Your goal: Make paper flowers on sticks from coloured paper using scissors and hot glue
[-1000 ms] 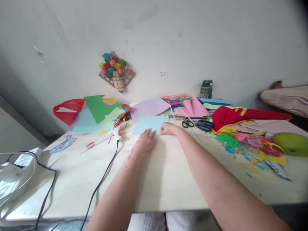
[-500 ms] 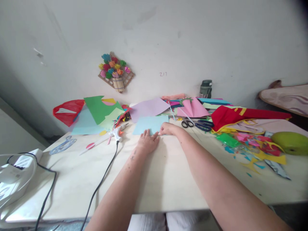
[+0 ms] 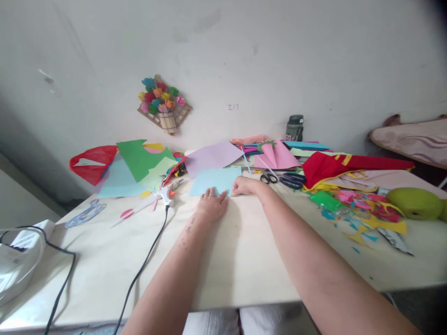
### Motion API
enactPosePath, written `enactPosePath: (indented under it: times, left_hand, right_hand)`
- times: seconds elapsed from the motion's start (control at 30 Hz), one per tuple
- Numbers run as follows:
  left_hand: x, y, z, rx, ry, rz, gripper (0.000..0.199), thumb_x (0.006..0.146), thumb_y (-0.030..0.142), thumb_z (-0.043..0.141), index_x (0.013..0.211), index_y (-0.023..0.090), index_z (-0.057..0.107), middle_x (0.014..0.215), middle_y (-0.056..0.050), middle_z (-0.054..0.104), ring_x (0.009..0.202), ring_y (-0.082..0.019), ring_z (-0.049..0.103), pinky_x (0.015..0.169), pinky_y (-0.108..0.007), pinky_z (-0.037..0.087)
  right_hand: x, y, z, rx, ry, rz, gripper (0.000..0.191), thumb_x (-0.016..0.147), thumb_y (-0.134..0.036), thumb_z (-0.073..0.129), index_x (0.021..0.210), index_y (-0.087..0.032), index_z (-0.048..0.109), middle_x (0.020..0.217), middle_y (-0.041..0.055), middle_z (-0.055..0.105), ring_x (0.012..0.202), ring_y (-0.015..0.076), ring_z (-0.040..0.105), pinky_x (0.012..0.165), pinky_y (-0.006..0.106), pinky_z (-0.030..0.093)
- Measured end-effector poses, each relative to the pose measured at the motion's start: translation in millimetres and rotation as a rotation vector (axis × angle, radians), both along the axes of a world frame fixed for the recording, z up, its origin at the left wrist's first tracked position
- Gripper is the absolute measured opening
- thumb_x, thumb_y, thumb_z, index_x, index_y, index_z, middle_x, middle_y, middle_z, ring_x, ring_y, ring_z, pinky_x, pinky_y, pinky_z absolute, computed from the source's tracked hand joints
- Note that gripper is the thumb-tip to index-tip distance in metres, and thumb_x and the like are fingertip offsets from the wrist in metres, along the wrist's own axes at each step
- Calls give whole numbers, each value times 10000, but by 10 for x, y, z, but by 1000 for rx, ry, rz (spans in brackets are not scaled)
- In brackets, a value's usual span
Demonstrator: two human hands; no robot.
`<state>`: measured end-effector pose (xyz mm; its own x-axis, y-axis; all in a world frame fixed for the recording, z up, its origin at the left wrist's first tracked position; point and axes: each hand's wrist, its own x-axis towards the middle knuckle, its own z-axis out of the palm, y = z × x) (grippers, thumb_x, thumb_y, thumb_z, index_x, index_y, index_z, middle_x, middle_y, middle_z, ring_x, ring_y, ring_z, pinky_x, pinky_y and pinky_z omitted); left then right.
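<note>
A sheet of light blue paper lies flat on the table in front of me. My left hand rests on its near edge, palm down, with the fingers spread. Just to the right, my right hand is closed, its curled fingertips against the near right part of the sheet. Whatever those fingers may hold is hidden. Beyond the sheet lies purple paper. Black-handled scissors and a dark blue-handled pair sit right of my right hand.
Left of the sheet lies a white glue gun with a black cord running to the front edge. A power strip sits at far left. Paper scraps, red cloth and a green rounded object occupy the right. A bottle stands behind.
My right hand has shifted slightly rightward along the sheet's near edge, away from my left thumb. My left hand stays flat on the paper. The whole view has shifted a little.
</note>
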<state>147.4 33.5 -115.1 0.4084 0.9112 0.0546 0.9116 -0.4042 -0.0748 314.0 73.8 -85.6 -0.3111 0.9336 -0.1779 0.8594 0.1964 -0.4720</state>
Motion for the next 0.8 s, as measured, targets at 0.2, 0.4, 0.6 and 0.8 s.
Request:
enactPosePath:
  times: [0.2,0.4,0.6,0.8]
  left_hand:
    - [7,-21,-7,34,0,9,491,854,444,174,1310,294,281,1315,-121,323,1214,-297,269,926,-446,267]
    - [4,-9,-45,58,-3,14,491,849,454,185,1306,302,286,1308,-110,332,1208,-293,281,926,-437,271]
    - [12,16,-71,70,-13,28,485,851,450,184,1304,310,284,1314,-106,325,1205,-288,281,927,-446,264]
    - [40,19,-73,76,-14,53,486,847,453,193,1300,310,296,1309,-114,327,1200,-298,289,919,-456,269]
  right_hand:
    - [-13,-6,4,12,-30,-25,228,633,-244,616,811,-114,670,662,21,620,514,84,473,469,181,322]
    - [37,31,-36,54,21,-33,209,648,-277,591,738,-103,662,536,-10,545,451,70,409,434,186,284]
    - [59,15,-41,36,79,-10,228,614,-280,625,770,-120,669,613,2,598,504,74,456,469,166,325]
    - [39,0,-41,95,-7,-34,222,619,-267,624,804,-155,676,691,11,634,578,91,510,512,166,345]
